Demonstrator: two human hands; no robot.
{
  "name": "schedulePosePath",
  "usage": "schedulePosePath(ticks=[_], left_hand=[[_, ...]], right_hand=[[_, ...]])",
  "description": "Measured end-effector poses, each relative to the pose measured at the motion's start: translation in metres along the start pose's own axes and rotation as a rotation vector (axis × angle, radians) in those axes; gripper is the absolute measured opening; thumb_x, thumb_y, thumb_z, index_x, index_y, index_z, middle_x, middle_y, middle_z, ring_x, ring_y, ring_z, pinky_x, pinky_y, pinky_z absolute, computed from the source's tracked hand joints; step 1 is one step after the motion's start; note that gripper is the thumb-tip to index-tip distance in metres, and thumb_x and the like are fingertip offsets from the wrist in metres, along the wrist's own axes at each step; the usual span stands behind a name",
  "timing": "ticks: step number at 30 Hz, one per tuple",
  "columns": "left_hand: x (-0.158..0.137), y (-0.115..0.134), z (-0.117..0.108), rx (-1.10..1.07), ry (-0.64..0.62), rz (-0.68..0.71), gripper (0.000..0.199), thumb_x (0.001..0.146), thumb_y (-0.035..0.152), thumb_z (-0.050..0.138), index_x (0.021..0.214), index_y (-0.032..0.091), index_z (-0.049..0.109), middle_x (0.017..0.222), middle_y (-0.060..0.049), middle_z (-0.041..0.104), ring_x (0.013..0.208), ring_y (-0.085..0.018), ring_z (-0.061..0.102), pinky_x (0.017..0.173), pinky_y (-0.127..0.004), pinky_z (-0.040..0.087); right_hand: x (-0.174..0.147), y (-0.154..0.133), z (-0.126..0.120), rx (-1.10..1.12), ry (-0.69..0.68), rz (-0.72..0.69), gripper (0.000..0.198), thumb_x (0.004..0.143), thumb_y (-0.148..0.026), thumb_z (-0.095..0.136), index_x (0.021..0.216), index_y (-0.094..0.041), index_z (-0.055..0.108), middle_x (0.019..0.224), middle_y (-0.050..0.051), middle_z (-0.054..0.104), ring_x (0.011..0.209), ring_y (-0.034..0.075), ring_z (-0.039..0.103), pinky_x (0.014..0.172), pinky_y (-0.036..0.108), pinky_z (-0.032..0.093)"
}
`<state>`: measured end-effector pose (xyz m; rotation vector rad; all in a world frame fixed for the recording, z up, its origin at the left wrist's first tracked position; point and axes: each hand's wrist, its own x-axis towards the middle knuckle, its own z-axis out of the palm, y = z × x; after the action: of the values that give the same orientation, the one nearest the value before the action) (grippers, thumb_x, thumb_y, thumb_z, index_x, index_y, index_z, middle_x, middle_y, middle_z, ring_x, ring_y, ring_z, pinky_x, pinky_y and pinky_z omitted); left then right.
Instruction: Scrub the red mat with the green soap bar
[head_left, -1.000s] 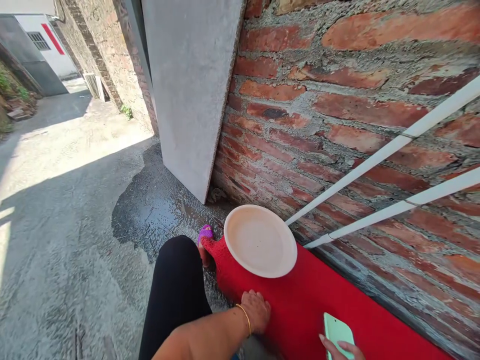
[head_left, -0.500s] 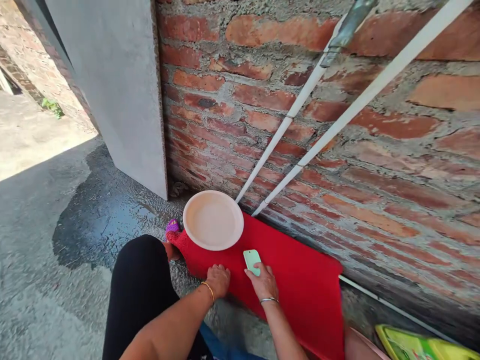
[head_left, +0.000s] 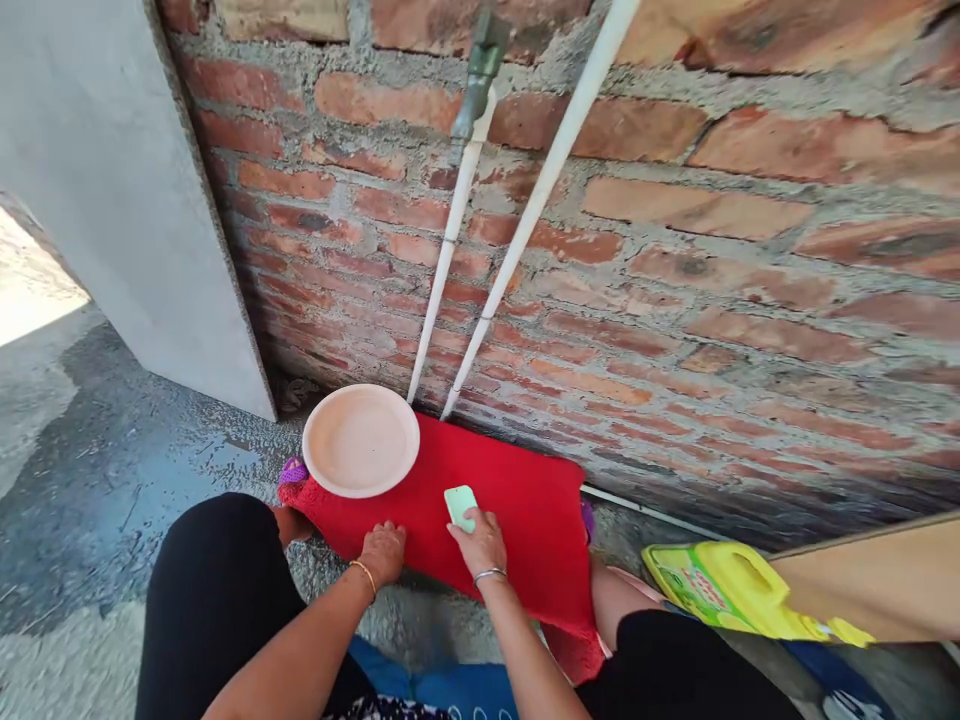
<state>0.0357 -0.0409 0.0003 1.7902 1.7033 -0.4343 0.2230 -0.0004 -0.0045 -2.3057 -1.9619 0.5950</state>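
Observation:
A red cloth [head_left: 510, 490] with a lacy left end lies spread flat in front of me, its support hidden underneath. On its near edge is my left hand [head_left: 384, 552], fingers curled down and pressed against the fabric. My right hand [head_left: 484, 548] grips a pale green scrub brush [head_left: 460, 505] from behind, on top of the cloth. The brush's underside is out of sight. At the cloth's far left stands a round, pale pink basin [head_left: 361, 440]; whether it contains water I cannot tell.
Behind the cloth rises a brick wall [head_left: 465, 270] with two white pipes [head_left: 517, 235] and a metal tap [head_left: 477, 80]. A grey slab [head_left: 127, 200] leans at the left above wet concrete. A yellow detergent jug [head_left: 742, 585] lies at the right, beside a tan board [head_left: 877, 580].
The view has turned right, bringing the whole yellow jug and my right knee into sight. My right hand and the brush sit slightly farther from the basin; the left hand stays at the cloth's edge.

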Motion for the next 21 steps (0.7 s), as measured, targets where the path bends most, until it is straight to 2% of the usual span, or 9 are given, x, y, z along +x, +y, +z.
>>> schedulePosePath(ticks=[2,4,7,9,12,14,16,18,21], left_hand=[[-0.004,-0.002,0.002,0.023,-0.008,0.005,0.051,0.082,0.021,0.048,0.134,0.019,0.045,0.137,-0.015,0.049,0.125,-0.027,0.048,0.1,-0.039,0.039],[-0.006,-0.003,0.004,0.056,-0.003,0.012,0.053,0.082,0.021,0.048,0.135,0.019,0.043,0.139,-0.015,0.048,0.127,-0.026,0.046,0.103,-0.038,0.037],[-0.012,0.003,0.004,0.108,-0.006,0.027,0.056,0.082,0.021,0.048,0.138,0.019,0.039,0.144,-0.015,0.042,0.134,-0.024,0.038,0.108,-0.038,0.031],[-0.022,0.012,-0.003,0.13,-0.032,0.021,0.056,0.083,0.02,0.048,0.138,0.018,0.038,0.145,-0.017,0.041,0.134,-0.025,0.039,0.106,-0.04,0.033],[-0.052,0.026,-0.029,0.135,-0.108,0.036,0.052,0.078,0.024,0.057,0.129,0.016,0.049,0.135,-0.016,0.051,0.123,-0.03,0.049,0.099,-0.044,0.04],[-0.081,0.026,-0.06,0.095,-0.13,0.084,0.047,0.073,0.032,0.066,0.118,0.022,0.059,0.126,-0.007,0.059,0.118,-0.028,0.052,0.099,-0.04,0.04],[-0.113,0.012,-0.1,-0.065,-0.027,0.263,0.043,0.08,0.035,0.057,0.122,0.027,0.057,0.125,-0.002,0.06,0.115,-0.024,0.052,0.098,-0.036,0.039],[-0.144,-0.019,-0.142,-0.254,0.178,0.331,0.043,0.085,0.038,0.05,0.127,0.029,0.053,0.128,0.002,0.057,0.115,-0.019,0.051,0.101,-0.03,0.036],[-0.167,-0.101,-0.187,-0.486,0.551,0.144,0.042,0.09,0.044,0.037,0.122,0.025,0.055,0.112,-0.001,0.065,0.1,-0.015,0.057,0.091,-0.027,0.043]], right_hand=[[-0.005,-0.01,0.006,-0.002,-0.025,-0.077,0.027,0.074,-0.038,0.065,0.099,-0.026,0.062,0.101,0.003,0.056,0.092,0.018,0.056,0.081,0.025,0.04],[-0.006,-0.007,0.007,-0.002,-0.053,-0.093,0.028,0.072,-0.036,0.067,0.098,-0.026,0.062,0.102,0.003,0.056,0.093,0.018,0.055,0.081,0.025,0.039],[-0.006,0.018,-0.007,0.017,-0.05,-0.007,0.029,0.073,-0.036,0.066,0.099,-0.025,0.063,0.101,0.003,0.056,0.093,0.018,0.055,0.082,0.026,0.039],[-0.008,0.04,-0.019,0.032,-0.042,0.07,0.03,0.075,-0.037,0.064,0.101,-0.024,0.062,0.1,0.004,0.056,0.091,0.018,0.057,0.082,0.026,0.04],[-0.009,0.061,-0.032,0.031,-0.052,0.118,0.033,0.077,-0.04,0.06,0.106,-0.024,0.06,0.099,0.005,0.056,0.089,0.019,0.059,0.081,0.027,0.042],[-0.006,0.064,-0.034,0.012,-0.073,0.113,0.033,0.079,-0.041,0.057,0.107,-0.024,0.059,0.098,0.005,0.057,0.088,0.019,0.06,0.081,0.028,0.043],[-0.001,0.062,-0.033,-0.004,-0.093,0.101,0.032,0.08,-0.041,0.054,0.107,-0.023,0.059,0.098,0.006,0.057,0.087,0.02,0.061,0.081,0.028,0.044],[0.004,0.06,-0.03,-0.006,-0.109,0.086,0.032,0.08,-0.041,0.052,0.106,-0.022,0.059,0.098,0.007,0.058,0.085,0.021,0.063,0.079,0.03,0.045],[0.013,0.063,-0.027,0.026,-0.129,0.056,0.031,0.077,-0.043,0.051,0.099,-0.023,0.059,0.094,0.008,0.061,0.085,0.023,0.063,0.08,0.033,0.047]])
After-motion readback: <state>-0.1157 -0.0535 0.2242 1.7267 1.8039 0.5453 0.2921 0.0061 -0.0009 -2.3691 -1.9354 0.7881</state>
